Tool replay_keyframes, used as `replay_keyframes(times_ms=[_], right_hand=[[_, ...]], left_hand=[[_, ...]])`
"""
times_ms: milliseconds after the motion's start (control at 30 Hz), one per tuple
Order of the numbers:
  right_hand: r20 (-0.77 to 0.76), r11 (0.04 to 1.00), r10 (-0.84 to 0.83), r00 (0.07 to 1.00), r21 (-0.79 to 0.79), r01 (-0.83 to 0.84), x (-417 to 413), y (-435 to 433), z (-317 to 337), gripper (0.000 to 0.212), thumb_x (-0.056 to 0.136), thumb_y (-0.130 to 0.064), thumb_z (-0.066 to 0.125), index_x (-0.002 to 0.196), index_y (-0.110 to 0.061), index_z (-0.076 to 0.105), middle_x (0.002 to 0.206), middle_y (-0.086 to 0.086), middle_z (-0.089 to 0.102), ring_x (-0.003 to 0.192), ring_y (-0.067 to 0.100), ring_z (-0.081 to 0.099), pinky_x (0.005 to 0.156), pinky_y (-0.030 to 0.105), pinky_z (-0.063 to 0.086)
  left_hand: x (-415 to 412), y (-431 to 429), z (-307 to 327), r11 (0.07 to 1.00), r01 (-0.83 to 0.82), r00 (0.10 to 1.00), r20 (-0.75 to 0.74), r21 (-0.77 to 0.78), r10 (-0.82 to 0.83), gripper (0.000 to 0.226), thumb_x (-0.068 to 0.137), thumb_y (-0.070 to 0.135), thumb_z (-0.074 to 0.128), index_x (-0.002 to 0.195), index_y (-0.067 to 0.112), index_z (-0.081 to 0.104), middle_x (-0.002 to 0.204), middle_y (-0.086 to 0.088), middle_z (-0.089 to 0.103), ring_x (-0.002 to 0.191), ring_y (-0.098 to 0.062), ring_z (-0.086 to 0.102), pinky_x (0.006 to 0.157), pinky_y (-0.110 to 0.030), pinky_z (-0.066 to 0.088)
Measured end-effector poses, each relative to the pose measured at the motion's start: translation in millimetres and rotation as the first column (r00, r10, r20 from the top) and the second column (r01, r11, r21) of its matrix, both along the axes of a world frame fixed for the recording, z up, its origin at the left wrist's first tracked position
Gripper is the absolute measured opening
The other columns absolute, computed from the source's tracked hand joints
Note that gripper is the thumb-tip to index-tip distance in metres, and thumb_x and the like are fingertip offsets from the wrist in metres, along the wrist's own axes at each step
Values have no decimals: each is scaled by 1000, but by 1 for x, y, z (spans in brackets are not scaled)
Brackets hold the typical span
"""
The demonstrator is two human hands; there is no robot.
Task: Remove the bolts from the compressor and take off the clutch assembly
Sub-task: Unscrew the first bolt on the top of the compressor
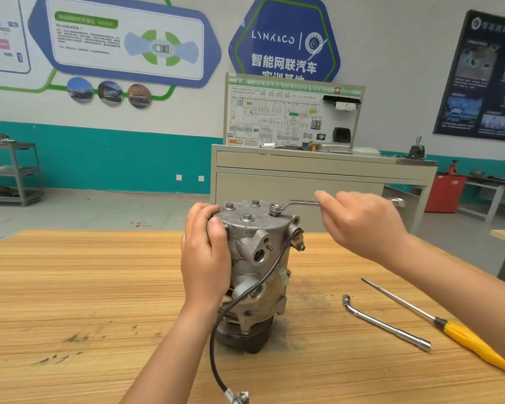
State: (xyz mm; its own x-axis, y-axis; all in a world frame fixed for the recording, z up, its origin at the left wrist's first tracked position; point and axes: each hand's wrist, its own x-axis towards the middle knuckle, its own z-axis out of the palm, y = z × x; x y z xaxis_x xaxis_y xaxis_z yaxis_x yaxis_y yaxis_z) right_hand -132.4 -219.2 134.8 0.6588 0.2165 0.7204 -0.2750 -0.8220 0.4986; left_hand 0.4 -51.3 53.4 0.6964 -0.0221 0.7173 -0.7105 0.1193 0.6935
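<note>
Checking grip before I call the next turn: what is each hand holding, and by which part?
Left hand grips the compressor at its top rim; right hand holds the wrench by mid-handle.

1. wooden tabletop (pixel 85 287), dark smudges toward its front left.
2. l-shaped socket wrench (pixel 388 325) lying at right, near a yellow-handled screwdriver (pixel 461 335), not touching.
3. beige cabinet (pixel 303 182) behind, carrying a wiring-diagram board (pixel 277 115).
4. grey shelf rack (pixel 15 173) far left.
</note>
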Motion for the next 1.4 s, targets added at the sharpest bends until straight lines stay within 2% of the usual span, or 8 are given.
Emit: replay_keyframes(times_ms=[100, 200, 300, 400, 600, 867, 1133, 1400], right_hand=[[26, 963, 186, 982, 193, -188, 35, -24, -11, 21, 88, -7, 55, 96, 8, 67, 77, 19, 67, 70, 34, 64, 62, 43, 54], [-17, 873, 223, 975, 448, -191, 83, -16, -6, 26, 94, -10, 50, 115, 0, 61, 124, 15, 59, 122, 35, 47, 98, 48, 39], [-199, 894, 306, 931, 397, -209, 113, -12, 9, 29, 98, -14, 42, 122, -8, 57, 132, 4, 54, 136, 23, 32, 96, 42, 42], [-250, 924, 299, 921, 316, -214, 110, -18, 20, 28, 98, -17, 42, 117, -6, 59, 127, 10, 58, 130, 25, 41, 93, 41, 44], [303, 685, 205, 931, 635, -357, 52, -29, 34, 27, 100, -23, 34, 102, -1, 49, 72, 16, 59, 68, 37, 57, 64, 47, 45], [-252, 906, -49, 966, 396, 149, -20, 8, 29, 29, 97, -39, 34, 117, -30, 52, 57, -4, 47, 54, 19, 50, 51, 29, 43], [-333, 939, -140, 933, 255, 232, -13, 31, 27, 34, 99, -36, 27, 124, -31, 50, 81, 3, 58, 78, 29, 60, 53, 29, 41], [-365, 951, -250, 897, 79, 298, -10, 39, 35, 31, 98, -26, 33, 120, -25, 54, 63, -3, 40, 62, 25, 46, 46, 27, 31]], left_hand=[[3, 0, -1, 1000, -9, 1000, 16, -8, 9, 45, 83, 49, 21, 104, 23, 51, 108, 30, 43, 102, 23, 38, 80, 4, 25], [5, 4, -1, 1000, -6, 1000, 22, 8, 6, 44, 84, 49, 21, 104, 24, 51, 109, 24, 45, 102, 22, 39, 81, 2, 26], [6, 6, -2, 1000, -12, 1000, 14, 24, 11, 45, 83, 51, 21, 106, 26, 51, 110, 23, 46, 104, 20, 40, 82, 2, 28], [7, 6, -2, 999, -9, 1000, 14, 38, 8, 46, 83, 52, 20, 107, 27, 50, 111, 30, 43, 105, 20, 40, 82, 2, 28], [10, 15, 2, 994, 16, 997, 80, 112, -25, 42, 79, 51, 29, 105, 26, 50, 109, 14, 46, 103, 21, 38, 82, 3, 27], [15, 27, 17, 917, -109, 989, 139, 383, 59, 62, 79, 64, 30, 118, 22, 55, 119, 13, 46, 104, 6, 40, 84, -19, 33], [27, 52, 16, 870, 60, 975, 159, 489, -157, 51, 75, 64, 33, 121, 43, 42, 121, 44, 27, 122, 24, 18, 95, -1, 16], [24, 42, 14, 946, -41, 976, 214, 320, -30, 47, 77, 34, 56, 119, 13, 62, 115, 18, 52, 105, 19, 42, 89, 5, 27]])
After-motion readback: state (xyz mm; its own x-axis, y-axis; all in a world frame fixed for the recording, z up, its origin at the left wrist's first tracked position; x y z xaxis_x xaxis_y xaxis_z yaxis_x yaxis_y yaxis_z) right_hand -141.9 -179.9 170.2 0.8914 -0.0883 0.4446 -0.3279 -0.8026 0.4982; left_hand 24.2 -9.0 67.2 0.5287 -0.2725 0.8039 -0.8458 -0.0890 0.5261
